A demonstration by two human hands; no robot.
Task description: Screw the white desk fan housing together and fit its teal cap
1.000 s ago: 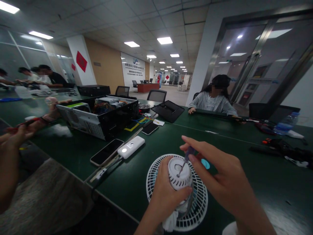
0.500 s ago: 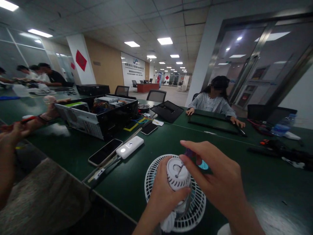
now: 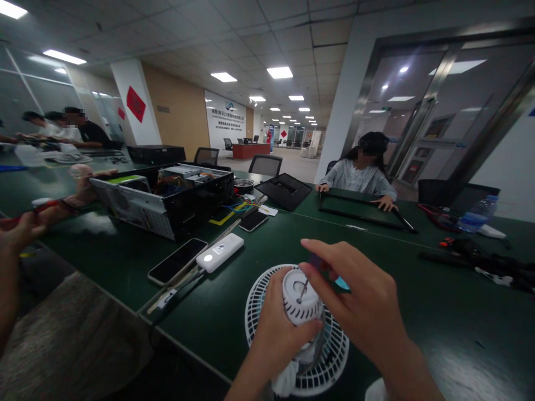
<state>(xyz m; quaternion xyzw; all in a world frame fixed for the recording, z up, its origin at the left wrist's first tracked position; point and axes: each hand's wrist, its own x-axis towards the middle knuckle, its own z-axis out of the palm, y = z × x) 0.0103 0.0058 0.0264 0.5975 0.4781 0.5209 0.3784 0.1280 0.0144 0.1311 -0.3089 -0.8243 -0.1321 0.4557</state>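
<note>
A small white fan (image 3: 297, 301) lies face down on the dark green table (image 3: 418, 312), its round grille (image 3: 259, 295) against the surface and its motor housing pointing up. My left hand (image 3: 278, 340) is wrapped round the housing from the near side. My right hand (image 3: 359, 301) pinches a small screwdriver (image 3: 311, 270) with a purple and blue handle. Its thin metal tip rests in the top of the housing.
A white power bank (image 3: 219, 252) and a phone (image 3: 178, 268) lie left of the fan; an opened computer case (image 3: 167, 197) and another phone (image 3: 251, 221) lie beyond. Another person's hands (image 3: 25, 234) work at the far left. A person (image 3: 361, 172) sits opposite over a black panel (image 3: 363, 211). Tools and a water bottle (image 3: 474, 214) lie at the right.
My right hand has curled down closer over the screwdriver handle while the left stays on the housing. The person opposite has moved their hands onto the black panel. The view shifted slightly.
</note>
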